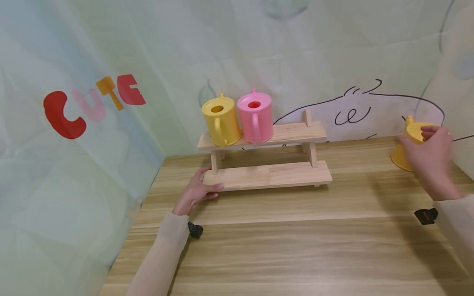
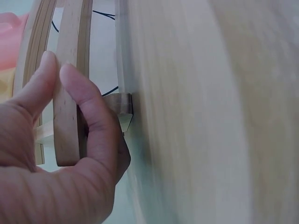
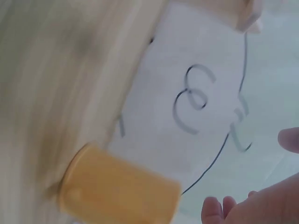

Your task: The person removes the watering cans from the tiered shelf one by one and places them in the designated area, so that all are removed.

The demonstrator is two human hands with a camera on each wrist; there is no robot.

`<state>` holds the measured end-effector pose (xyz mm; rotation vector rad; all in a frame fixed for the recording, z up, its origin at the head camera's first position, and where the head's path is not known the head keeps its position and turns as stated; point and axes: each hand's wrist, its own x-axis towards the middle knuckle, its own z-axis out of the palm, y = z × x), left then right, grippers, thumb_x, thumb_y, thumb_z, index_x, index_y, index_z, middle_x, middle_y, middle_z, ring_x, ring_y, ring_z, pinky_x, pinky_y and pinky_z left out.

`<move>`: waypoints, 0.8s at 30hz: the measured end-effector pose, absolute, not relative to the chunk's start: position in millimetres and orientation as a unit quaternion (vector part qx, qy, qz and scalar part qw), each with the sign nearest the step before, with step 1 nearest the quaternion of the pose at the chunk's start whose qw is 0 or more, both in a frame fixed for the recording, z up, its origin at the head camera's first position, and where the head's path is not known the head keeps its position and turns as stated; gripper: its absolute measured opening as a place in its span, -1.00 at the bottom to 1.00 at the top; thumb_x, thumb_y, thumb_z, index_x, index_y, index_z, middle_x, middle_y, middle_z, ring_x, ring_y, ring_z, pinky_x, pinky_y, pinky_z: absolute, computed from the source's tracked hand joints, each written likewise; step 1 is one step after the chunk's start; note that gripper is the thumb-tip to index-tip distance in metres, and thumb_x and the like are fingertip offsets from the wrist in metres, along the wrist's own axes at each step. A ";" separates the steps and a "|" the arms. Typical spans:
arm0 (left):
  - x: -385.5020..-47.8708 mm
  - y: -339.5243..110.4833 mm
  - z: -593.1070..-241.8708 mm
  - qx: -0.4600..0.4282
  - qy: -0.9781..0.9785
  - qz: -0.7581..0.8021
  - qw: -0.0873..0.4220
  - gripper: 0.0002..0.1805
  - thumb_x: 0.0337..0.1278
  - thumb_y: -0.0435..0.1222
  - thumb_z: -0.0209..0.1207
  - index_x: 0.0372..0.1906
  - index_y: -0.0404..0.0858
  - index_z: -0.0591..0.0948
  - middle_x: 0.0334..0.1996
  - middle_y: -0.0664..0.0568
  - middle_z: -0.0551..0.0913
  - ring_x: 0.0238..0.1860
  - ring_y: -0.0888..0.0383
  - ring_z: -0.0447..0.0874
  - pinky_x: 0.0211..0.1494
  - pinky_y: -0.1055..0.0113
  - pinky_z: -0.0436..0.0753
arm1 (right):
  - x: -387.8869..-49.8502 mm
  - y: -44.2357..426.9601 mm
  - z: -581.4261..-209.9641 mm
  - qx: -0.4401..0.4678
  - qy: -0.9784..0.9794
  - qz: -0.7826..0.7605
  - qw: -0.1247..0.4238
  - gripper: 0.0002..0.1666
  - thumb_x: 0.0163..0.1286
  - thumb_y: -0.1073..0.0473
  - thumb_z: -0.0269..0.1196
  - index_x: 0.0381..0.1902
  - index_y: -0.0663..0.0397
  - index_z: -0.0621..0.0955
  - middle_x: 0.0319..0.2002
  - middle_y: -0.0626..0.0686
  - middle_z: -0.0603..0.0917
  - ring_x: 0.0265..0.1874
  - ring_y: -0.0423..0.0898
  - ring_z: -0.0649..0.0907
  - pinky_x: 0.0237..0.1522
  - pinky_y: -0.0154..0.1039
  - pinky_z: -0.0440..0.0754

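A two-tier wooden shelf [image 1: 270, 176] stands on the table near the back wall. My left hand [image 1: 198, 190] grips the left end of its lower board; in the left wrist view the thumb and fingers pinch the board [image 2: 67, 126]. On the upper tier sit a yellow watering can [image 1: 230, 128] and, to its right, a pink watering can [image 1: 263, 123]. At the far right, my right hand [image 1: 431, 154] is over another yellow watering can [image 1: 400, 158], partly hiding it. From the right wrist, the fingers [image 3: 212, 210] appear apart from that can [image 3: 121, 191].
The wood-grain table [image 1: 281, 250] reaches back to a pale printed curtain [image 1: 237, 49] with line drawings. Coloured letters [image 1: 63, 115] decorate the curtain on the left. A black wrist device [image 1: 426, 216] sits at the right cuff, another [image 1: 195, 230] at the left.
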<state>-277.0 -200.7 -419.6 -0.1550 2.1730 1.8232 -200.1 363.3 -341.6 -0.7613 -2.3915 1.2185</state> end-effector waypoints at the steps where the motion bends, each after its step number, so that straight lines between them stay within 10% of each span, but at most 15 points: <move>1: -277.1 -200.7 -419.7 -0.054 0.756 0.635 0.150 0.04 0.36 -0.50 0.41 0.75 -0.06 0.09 0.18 -0.24 0.55 -0.36 0.26 0.74 -0.33 0.48 0.81 | -200.0 359.4 -339.9 -0.255 -0.847 0.433 0.171 -0.09 0.56 -0.30 0.21 0.55 0.10 0.19 0.15 -0.19 0.29 0.20 -0.13 0.35 0.11 -0.36 0.45; 5: -277.3 -201.0 -420.1 -0.054 0.757 0.634 0.149 0.04 0.36 -0.50 0.41 0.75 -0.06 0.09 0.18 -0.24 0.54 -0.36 0.26 0.73 -0.33 0.49 0.80 | -201.7 337.3 -333.2 -0.193 -0.861 0.448 0.147 0.08 0.56 -0.40 0.21 0.65 0.20 0.14 0.24 -0.04 0.38 0.31 0.08 0.40 0.08 -0.32 0.45; 12: -277.5 -201.3 -420.2 -0.052 0.755 0.636 0.148 0.05 0.35 -0.50 0.41 0.75 -0.06 0.08 0.20 -0.26 0.53 -0.37 0.26 0.73 -0.34 0.49 0.80 | -208.2 281.0 -315.9 -0.101 -0.867 0.471 0.125 0.12 0.61 -0.39 0.18 0.72 0.24 0.08 0.58 0.41 0.32 0.52 0.37 0.38 0.49 0.32 0.51; 24: -279.8 -201.0 -421.3 -0.057 0.754 0.637 0.152 0.04 0.38 -0.51 0.39 0.75 -0.04 0.08 0.31 -0.34 0.45 -0.38 0.27 0.73 -0.37 0.50 0.79 | -222.1 189.5 -291.3 0.020 -0.837 0.540 0.084 -0.14 0.58 -0.16 0.37 0.58 0.17 0.34 0.45 0.24 0.51 0.43 0.12 0.53 0.46 0.03 0.56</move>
